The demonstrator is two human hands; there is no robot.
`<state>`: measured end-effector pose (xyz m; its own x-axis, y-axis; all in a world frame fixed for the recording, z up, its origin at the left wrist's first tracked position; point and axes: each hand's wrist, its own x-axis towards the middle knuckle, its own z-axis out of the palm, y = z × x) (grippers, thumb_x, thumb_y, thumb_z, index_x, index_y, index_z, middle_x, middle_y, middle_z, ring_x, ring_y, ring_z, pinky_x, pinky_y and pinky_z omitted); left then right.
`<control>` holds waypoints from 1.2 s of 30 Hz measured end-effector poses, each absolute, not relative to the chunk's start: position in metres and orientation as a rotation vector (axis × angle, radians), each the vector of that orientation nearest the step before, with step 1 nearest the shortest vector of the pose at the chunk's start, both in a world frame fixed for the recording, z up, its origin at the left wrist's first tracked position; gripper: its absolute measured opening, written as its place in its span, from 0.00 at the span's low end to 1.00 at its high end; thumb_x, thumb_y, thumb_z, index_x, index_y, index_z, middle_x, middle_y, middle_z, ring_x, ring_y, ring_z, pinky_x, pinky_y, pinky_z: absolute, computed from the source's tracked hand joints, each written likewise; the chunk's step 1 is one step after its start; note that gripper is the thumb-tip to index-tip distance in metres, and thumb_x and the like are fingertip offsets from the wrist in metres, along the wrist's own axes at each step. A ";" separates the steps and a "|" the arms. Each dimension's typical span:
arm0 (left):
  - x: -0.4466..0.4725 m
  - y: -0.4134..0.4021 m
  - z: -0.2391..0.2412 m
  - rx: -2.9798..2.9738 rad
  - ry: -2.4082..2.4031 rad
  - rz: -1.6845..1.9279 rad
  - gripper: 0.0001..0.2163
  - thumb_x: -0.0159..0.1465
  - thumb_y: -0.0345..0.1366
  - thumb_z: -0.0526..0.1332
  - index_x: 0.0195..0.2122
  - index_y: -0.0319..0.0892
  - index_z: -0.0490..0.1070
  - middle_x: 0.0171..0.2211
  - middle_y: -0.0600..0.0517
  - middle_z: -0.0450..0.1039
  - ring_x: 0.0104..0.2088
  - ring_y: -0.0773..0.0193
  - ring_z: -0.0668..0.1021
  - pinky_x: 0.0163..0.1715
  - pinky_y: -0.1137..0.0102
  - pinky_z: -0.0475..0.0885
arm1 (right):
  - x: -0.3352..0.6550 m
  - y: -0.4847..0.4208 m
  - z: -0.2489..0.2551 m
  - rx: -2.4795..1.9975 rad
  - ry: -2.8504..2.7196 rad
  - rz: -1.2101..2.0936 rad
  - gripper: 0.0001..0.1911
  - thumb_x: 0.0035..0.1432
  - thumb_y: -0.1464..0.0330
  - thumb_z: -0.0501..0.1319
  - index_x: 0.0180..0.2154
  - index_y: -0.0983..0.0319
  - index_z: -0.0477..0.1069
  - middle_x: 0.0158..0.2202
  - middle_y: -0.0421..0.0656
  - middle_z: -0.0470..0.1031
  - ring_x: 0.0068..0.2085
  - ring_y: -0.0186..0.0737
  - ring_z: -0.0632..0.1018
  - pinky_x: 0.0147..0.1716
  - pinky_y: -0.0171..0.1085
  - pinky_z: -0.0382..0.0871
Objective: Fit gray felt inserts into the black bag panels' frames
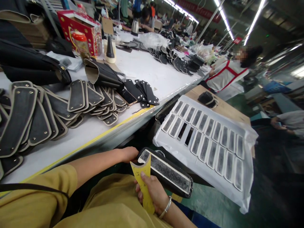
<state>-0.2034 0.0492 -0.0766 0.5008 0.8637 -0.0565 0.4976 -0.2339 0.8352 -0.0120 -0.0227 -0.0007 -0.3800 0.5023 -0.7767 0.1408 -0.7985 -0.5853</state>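
Note:
My right hand (154,193) is wrapped round a yellow curved tool (143,180), a trough-like piece with a concave upper edge and dark specks. Its upper end lies over the near end of a black bag (167,169). The bag's upturned bottom shows a long grey speckled strip framed by a pale border. My left hand (130,154) is closed at the bag's upper left end, with its fingertips hidden. To the right, a white-covered board (180,155) holds rows of pale-edged grey strips (212,155), with two dark gaps in the front row.
The white table (135,60) has a yellow front edge and carries piled dark panels (40,120), a phone (128,96), black pieces with pale dots (147,91), a glue bottle (110,52) and a red box (80,30). A person (228,72) stands beyond the board.

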 end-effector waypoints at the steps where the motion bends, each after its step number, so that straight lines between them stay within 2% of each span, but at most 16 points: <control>1: -0.205 0.047 -0.075 1.812 1.138 0.582 0.03 0.44 0.30 0.65 0.17 0.40 0.71 0.15 0.52 0.71 0.21 0.63 0.72 0.26 0.71 0.66 | -0.013 -0.023 -0.001 -1.589 -0.853 2.269 0.32 0.46 0.44 0.60 0.30 0.70 0.69 0.18 0.41 0.69 0.13 0.29 0.66 0.12 0.31 0.59; 3: -0.206 0.040 -0.072 1.648 1.168 0.707 0.03 0.48 0.34 0.63 0.23 0.40 0.74 0.21 0.50 0.74 0.26 0.60 0.75 0.29 0.69 0.68 | -0.015 -0.024 -0.001 -1.591 -0.825 2.263 0.32 0.45 0.44 0.60 0.30 0.70 0.70 0.18 0.41 0.68 0.13 0.29 0.66 0.12 0.31 0.58; 5: -0.199 0.032 -0.067 1.458 1.203 0.902 0.12 0.58 0.40 0.55 0.37 0.41 0.74 0.37 0.46 0.76 0.38 0.58 0.77 0.37 0.67 0.70 | -0.016 -0.024 -0.001 -1.600 -0.805 2.255 0.33 0.44 0.43 0.60 0.30 0.70 0.70 0.18 0.41 0.68 0.13 0.29 0.65 0.12 0.31 0.57; 7: -0.183 0.023 -0.061 1.152 1.174 1.166 0.21 0.65 0.45 0.43 0.50 0.41 0.68 0.53 0.44 0.68 0.51 0.58 0.71 0.47 0.64 0.68 | -0.018 -0.024 -0.002 -1.607 -0.775 2.247 0.34 0.43 0.43 0.61 0.29 0.70 0.70 0.18 0.41 0.68 0.13 0.29 0.65 0.12 0.31 0.57; 8: -0.174 0.019 -0.058 0.940 1.114 1.296 0.24 0.67 0.48 0.39 0.54 0.42 0.64 0.57 0.45 0.64 0.55 0.59 0.68 0.51 0.64 0.66 | -0.019 -0.025 -0.002 -1.604 -0.757 2.246 0.34 0.42 0.42 0.61 0.29 0.70 0.70 0.17 0.41 0.68 0.13 0.29 0.65 0.12 0.31 0.57; 10: -0.156 0.013 -0.052 0.420 0.896 1.477 0.28 0.66 0.54 0.39 0.56 0.42 0.63 0.59 0.45 0.61 0.58 0.59 0.65 0.55 0.63 0.63 | -0.020 -0.025 -0.003 -1.588 -0.729 2.243 0.34 0.41 0.42 0.61 0.29 0.70 0.70 0.17 0.41 0.67 0.13 0.28 0.65 0.12 0.30 0.56; 13: -0.139 0.012 -0.045 0.019 0.668 1.488 0.30 0.63 0.59 0.43 0.54 0.43 0.65 0.59 0.46 0.62 0.58 0.56 0.65 0.56 0.62 0.63 | -0.023 -0.028 -0.006 -1.548 -0.737 2.214 0.34 0.42 0.41 0.60 0.28 0.69 0.70 0.17 0.41 0.67 0.13 0.29 0.64 0.13 0.31 0.56; 18: -0.135 0.016 -0.043 0.022 0.621 1.470 0.33 0.61 0.62 0.40 0.52 0.43 0.68 0.60 0.46 0.60 0.56 0.52 0.68 0.54 0.58 0.64 | -0.028 -0.034 -0.018 -1.495 -0.682 2.200 0.32 0.43 0.41 0.59 0.28 0.66 0.69 0.19 0.43 0.70 0.14 0.33 0.67 0.15 0.37 0.62; 21: -0.134 0.012 -0.048 0.057 0.621 1.465 0.35 0.60 0.63 0.40 0.51 0.42 0.69 0.60 0.46 0.60 0.56 0.51 0.67 0.55 0.58 0.63 | -0.028 -0.035 -0.023 -1.514 -0.664 2.225 0.32 0.41 0.40 0.59 0.28 0.64 0.70 0.20 0.44 0.71 0.15 0.35 0.69 0.17 0.38 0.64; 24: -0.137 -0.007 -0.062 0.167 0.719 1.496 0.34 0.60 0.63 0.40 0.53 0.42 0.67 0.59 0.45 0.61 0.58 0.51 0.64 0.57 0.58 0.60 | -0.018 -0.030 -0.019 -1.475 -0.725 2.313 0.32 0.43 0.41 0.59 0.30 0.66 0.71 0.22 0.45 0.72 0.16 0.35 0.70 0.19 0.37 0.65; 27: -0.151 -0.033 -0.080 0.533 1.013 1.423 0.28 0.59 0.57 0.54 0.54 0.43 0.65 0.57 0.44 0.63 0.58 0.50 0.64 0.57 0.59 0.59 | -0.003 -0.023 -0.010 -1.408 -0.783 2.424 0.32 0.47 0.44 0.59 0.33 0.69 0.72 0.22 0.43 0.71 0.16 0.31 0.68 0.17 0.35 0.64; 29: -0.164 -0.041 -0.087 0.952 1.197 1.224 0.31 0.53 0.48 0.65 0.56 0.44 0.62 0.56 0.43 0.63 0.56 0.49 0.66 0.55 0.59 0.62 | 0.004 -0.021 -0.005 -1.395 -0.801 2.457 0.31 0.49 0.45 0.59 0.34 0.70 0.71 0.21 0.42 0.69 0.15 0.29 0.66 0.16 0.33 0.61; 30: -0.171 -0.040 -0.087 1.173 1.262 1.111 0.32 0.51 0.45 0.67 0.56 0.43 0.61 0.55 0.43 0.64 0.54 0.49 0.68 0.53 0.59 0.64 | 0.007 -0.021 -0.003 -1.400 -0.801 2.462 0.30 0.50 0.46 0.58 0.33 0.70 0.71 0.21 0.42 0.69 0.15 0.29 0.66 0.15 0.33 0.60; 32: -0.183 -0.027 -0.082 1.548 1.348 0.895 0.24 0.54 0.41 0.64 0.51 0.41 0.64 0.48 0.44 0.69 0.46 0.53 0.73 0.46 0.63 0.68 | 0.008 -0.022 -0.002 -1.431 -0.761 2.445 0.28 0.51 0.47 0.59 0.33 0.69 0.71 0.21 0.41 0.68 0.15 0.29 0.66 0.15 0.32 0.59; 34: -0.190 -0.006 -0.074 1.770 1.355 0.725 0.10 0.56 0.38 0.59 0.38 0.40 0.69 0.36 0.49 0.71 0.34 0.60 0.74 0.36 0.68 0.68 | 0.005 -0.024 -0.001 -1.475 -0.694 2.426 0.27 0.51 0.49 0.60 0.33 0.69 0.70 0.21 0.40 0.68 0.15 0.29 0.66 0.16 0.32 0.60; 36: -0.194 0.015 -0.067 1.874 1.284 0.652 0.04 0.56 0.35 0.58 0.27 0.41 0.67 0.27 0.53 0.69 0.28 0.64 0.71 0.31 0.72 0.66 | 0.001 -0.026 -0.001 -1.502 -0.637 2.428 0.26 0.50 0.50 0.61 0.33 0.69 0.70 0.21 0.41 0.69 0.16 0.30 0.67 0.17 0.33 0.62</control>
